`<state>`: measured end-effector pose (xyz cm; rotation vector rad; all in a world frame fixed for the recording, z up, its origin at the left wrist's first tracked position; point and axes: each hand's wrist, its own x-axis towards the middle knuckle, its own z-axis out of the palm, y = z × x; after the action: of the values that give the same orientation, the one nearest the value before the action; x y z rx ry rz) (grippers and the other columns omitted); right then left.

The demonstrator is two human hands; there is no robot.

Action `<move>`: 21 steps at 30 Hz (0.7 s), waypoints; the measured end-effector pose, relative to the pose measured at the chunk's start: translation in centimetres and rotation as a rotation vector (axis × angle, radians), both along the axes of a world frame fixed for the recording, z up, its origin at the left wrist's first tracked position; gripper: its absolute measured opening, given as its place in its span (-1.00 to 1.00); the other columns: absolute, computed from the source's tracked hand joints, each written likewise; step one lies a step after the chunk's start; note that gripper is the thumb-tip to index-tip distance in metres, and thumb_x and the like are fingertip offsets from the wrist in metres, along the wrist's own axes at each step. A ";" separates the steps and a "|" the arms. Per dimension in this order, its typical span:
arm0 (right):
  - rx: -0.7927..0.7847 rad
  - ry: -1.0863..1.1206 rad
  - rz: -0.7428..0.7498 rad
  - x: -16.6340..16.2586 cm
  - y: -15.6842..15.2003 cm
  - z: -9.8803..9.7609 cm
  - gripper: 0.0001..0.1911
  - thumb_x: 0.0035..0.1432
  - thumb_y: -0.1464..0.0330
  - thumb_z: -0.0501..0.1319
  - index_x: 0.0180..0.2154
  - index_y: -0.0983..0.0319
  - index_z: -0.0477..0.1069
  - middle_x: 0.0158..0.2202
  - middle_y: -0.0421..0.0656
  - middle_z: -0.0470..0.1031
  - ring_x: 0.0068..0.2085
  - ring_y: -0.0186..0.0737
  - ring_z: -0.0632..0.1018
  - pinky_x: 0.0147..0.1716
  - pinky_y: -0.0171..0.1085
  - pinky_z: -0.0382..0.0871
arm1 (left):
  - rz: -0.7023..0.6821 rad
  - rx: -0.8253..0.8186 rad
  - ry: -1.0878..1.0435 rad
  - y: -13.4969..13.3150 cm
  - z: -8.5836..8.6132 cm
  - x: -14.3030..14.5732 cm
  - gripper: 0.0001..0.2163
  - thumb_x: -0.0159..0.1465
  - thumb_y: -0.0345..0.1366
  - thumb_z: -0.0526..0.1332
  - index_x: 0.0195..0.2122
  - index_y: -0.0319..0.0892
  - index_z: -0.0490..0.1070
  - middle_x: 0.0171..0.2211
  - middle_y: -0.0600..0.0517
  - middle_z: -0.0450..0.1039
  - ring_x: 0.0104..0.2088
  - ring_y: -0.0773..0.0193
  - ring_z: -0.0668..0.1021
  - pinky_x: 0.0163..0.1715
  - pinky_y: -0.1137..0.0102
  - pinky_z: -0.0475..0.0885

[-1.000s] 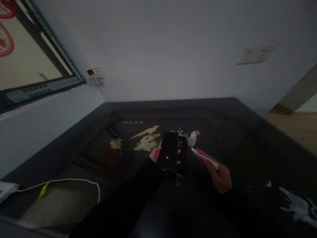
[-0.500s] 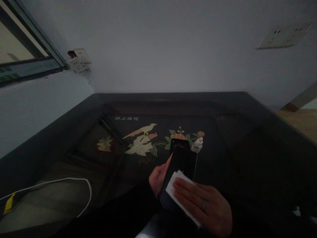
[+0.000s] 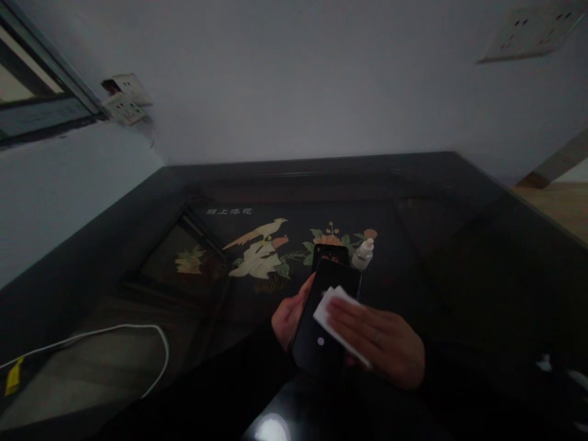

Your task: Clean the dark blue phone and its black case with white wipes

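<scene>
My left hand (image 3: 287, 318) is wrapped round the left edge of a black smartphone (image 3: 310, 355), holding it tilted above the table. A small round light icon glows on its dark screen. My right hand (image 3: 390, 343), wearing a ring, presses a folded white wipe (image 3: 324, 306) flat on the screen with its fingers together. Just beyond the phone's top end shows a second dark phone-like object (image 3: 331, 252), partly hidden. Beside it a small clear bottle with a white cap (image 3: 363, 253) stands on the table.
The glossy black table (image 3: 427, 245) bears an inlaid bird-and-flower picture (image 3: 257, 260). A white cable (image 3: 114, 327) with a yellow tag (image 3: 13, 376) runs at the lower left. Small white scraps (image 3: 544, 362) lie at the lower right. Wall sockets (image 3: 528, 33) are behind the table.
My right hand has slid the wipe up the screen towards the phone's top end. The round icon has come into sight on the screen. The view has shifted slightly.
</scene>
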<state>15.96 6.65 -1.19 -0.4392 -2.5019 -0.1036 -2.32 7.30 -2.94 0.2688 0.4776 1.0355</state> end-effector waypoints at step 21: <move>-0.004 -0.046 0.040 -0.4 0.5 0.0 -0.65 0.22 0.49 0.01 0.02 0.48 0.28 0.06 0.06 0.34 0.20 -0.09 0.18 0.04 -0.17 0.34 | -0.001 -0.008 -0.047 0.0 0.2 0.1 -0.40 0.19 -0.27 -0.08 0.27 -0.08 -0.20 0.13 -0.03 0.22 0.04 0.10 0.37 0.07 0.16 0.14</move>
<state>15.54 7.19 -1.15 -0.3924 -2.5549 -0.0938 -2.23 7.28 -2.73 0.2372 0.4393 1.0362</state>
